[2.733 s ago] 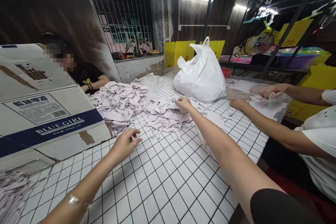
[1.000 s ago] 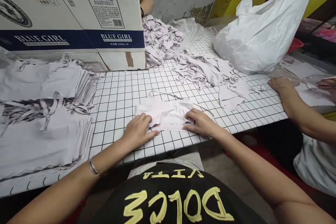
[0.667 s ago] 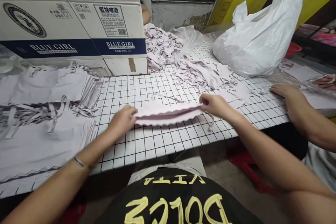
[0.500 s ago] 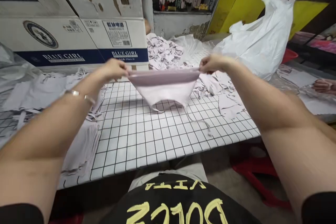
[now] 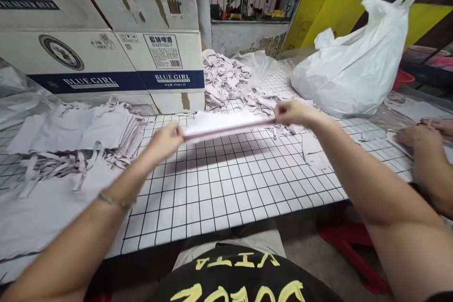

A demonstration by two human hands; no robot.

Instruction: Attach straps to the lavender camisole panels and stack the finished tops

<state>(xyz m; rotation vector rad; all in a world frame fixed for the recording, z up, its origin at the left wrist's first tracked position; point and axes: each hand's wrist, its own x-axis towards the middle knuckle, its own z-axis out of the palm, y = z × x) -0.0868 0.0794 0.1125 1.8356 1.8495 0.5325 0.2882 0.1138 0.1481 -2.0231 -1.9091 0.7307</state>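
Your left hand (image 5: 168,140) and right hand (image 5: 292,113) hold a pale garment (image 5: 226,125) stretched above the gridded tabletop (image 5: 219,193). Garment stacks (image 5: 87,127) lie at nine o'clock from it, carton (image 5: 116,56) at ten, white bag (image 5: 354,66) at two.

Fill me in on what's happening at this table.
A person is holding a piece of pale cloth stretched over the checked tabletop, the left hand gripping one end and the right hand the other. Neat stacks of cloth lie to the left, in front of a cardboard box. A loose heap of cloth lies farther back, with a white plastic bag to its right. At the right edge, another person's hand is also at the table.
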